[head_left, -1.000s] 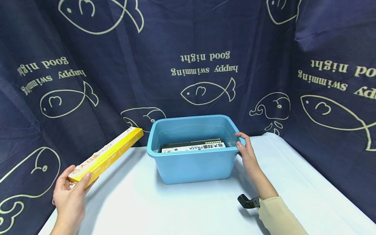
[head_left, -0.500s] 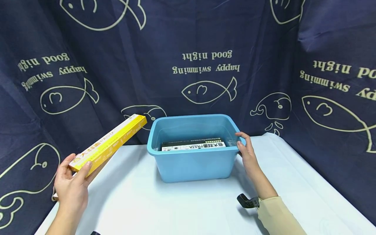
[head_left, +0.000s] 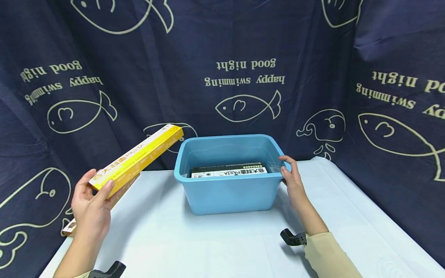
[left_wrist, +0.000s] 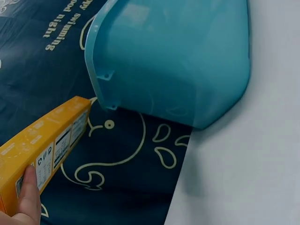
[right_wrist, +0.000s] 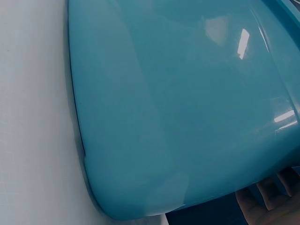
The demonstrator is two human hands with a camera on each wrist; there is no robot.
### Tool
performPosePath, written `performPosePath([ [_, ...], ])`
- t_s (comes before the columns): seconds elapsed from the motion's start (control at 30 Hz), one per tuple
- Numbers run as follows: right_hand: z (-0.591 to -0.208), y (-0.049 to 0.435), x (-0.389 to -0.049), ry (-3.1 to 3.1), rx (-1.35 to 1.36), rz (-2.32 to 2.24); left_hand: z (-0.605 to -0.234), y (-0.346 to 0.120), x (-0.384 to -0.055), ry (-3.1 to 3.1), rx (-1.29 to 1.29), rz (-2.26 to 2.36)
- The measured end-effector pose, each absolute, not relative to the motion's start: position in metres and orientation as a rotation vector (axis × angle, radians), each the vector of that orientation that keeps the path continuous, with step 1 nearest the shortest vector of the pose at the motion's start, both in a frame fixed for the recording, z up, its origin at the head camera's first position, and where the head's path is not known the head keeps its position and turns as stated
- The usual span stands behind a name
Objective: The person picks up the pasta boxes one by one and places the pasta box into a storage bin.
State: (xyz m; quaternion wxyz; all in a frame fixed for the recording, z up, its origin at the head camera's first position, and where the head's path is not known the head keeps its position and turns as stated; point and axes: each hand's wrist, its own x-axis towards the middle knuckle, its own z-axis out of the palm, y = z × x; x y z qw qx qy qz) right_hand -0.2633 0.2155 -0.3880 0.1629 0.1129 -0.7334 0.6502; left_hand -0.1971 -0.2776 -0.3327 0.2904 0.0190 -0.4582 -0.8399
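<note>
My left hand grips the near end of a yellow and white pasta box, raised off the table and slanting up toward the bin. In the left wrist view the thumb presses the side of this pasta box, whose far end is apart from the bin. My right hand holds the right rim of the blue plastic bin, thumb and fingers at the edge. Inside the bin lie a white pasta box and a black-sided one behind it; their lower parts are hidden.
Another box lies on the table at the left, partly hidden behind my left hand and the raised box. A white cloth covers the table. Dark blue fish-print curtains stand close behind and on both sides.
My left hand has lifted the yellow pasta box upward and to the right, uncovering more of the box lying below it. The right hand stays on the bin's rim.
</note>
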Motion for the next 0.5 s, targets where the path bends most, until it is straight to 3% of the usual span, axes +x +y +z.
performPosePath([
  [0.5,-0.388,0.215,-0.262,-2.104,0.312,1.833,-0.328,-0.259,-0.21,-1.386,-0.079,-2.251],
])
